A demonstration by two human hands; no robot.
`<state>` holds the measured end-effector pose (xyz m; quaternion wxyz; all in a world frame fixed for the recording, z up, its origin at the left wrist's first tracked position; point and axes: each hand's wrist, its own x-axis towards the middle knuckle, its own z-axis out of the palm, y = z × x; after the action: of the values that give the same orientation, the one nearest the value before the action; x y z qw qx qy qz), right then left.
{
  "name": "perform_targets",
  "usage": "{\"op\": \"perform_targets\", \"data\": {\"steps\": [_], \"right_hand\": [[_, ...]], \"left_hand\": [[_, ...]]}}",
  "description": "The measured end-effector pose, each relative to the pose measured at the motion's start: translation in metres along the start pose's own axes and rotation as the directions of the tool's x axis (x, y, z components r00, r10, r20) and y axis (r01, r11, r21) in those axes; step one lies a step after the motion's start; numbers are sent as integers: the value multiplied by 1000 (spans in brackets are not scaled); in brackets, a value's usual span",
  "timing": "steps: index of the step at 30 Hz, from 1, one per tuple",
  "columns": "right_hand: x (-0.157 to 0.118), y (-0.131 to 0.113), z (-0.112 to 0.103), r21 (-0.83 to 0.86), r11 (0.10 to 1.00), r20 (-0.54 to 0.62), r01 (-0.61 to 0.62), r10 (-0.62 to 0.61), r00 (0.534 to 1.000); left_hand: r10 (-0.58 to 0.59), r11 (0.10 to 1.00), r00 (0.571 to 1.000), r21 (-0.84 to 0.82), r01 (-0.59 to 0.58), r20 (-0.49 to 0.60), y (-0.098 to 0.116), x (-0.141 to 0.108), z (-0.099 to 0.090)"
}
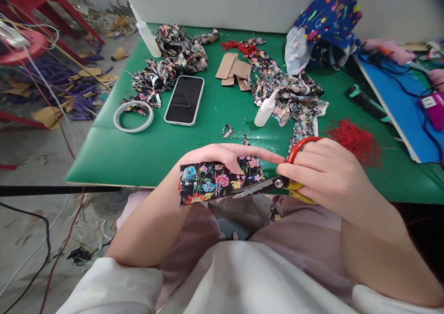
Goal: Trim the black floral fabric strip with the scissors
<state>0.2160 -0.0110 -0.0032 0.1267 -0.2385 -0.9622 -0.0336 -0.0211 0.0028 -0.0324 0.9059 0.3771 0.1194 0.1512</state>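
My left hand grips a flat black floral piece, thumb on top, its index finger stretched toward the scissors' red handle. My right hand is closed round the handles of the scissors, one red and one yellow. The scissor blades point left along the lower edge of the floral piece, near its right end. Past my hands, a small white bottle stands beside crumpled floral fabric. Red threads lie in a heap beyond my right hand.
On the green table are a phone, a tape roll, brown card pieces, a taller bottle, more floral fabric and blue patterned cloth. A blue board with cables lies right. Scraps litter the floor.
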Motion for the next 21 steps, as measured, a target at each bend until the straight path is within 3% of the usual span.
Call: {"op": "perform_targets", "data": {"steps": [21], "right_hand": [[0, -1, -2, -1, 1000, -25, -4, 4, 1000]], "left_hand": [[-21, 1000, 999, 16, 22, -40, -4, 1, 0]]}}
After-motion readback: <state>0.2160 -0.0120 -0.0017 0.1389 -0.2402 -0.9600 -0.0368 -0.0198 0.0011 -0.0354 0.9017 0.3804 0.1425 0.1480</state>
